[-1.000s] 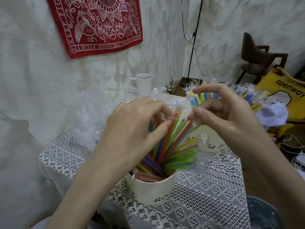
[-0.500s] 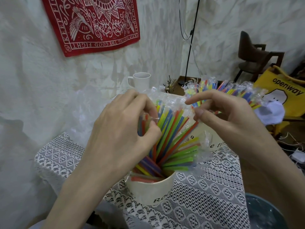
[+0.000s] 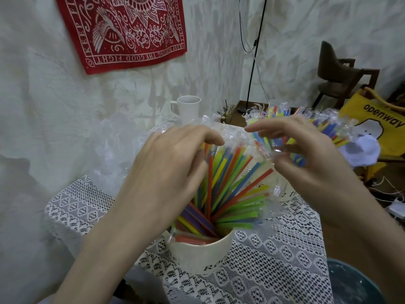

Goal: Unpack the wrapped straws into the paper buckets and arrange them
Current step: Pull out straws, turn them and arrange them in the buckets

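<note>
Though most looks done: my near paper bucket [image 3: 200, 255] is crammed with wrapped straws [image 3: 230, 194].
Left hand [image 3: 168, 172]: curled into the fan at 10 o'clock, gripping straws.
Right hand [image 3: 306, 159]: pinching wrapper film [image 3: 266, 150] at 2 o'clock.
Far bucket [image 3: 282, 189]: also full.
Left: evening the spread, I judge.

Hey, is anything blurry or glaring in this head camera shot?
Head view: the right hand is motion-smeared at its fingertips; the left hand is sharper; the clear wrappers catch small glints; wide-angle bending curves the lamp pole; lighting is soft and even.
</note>
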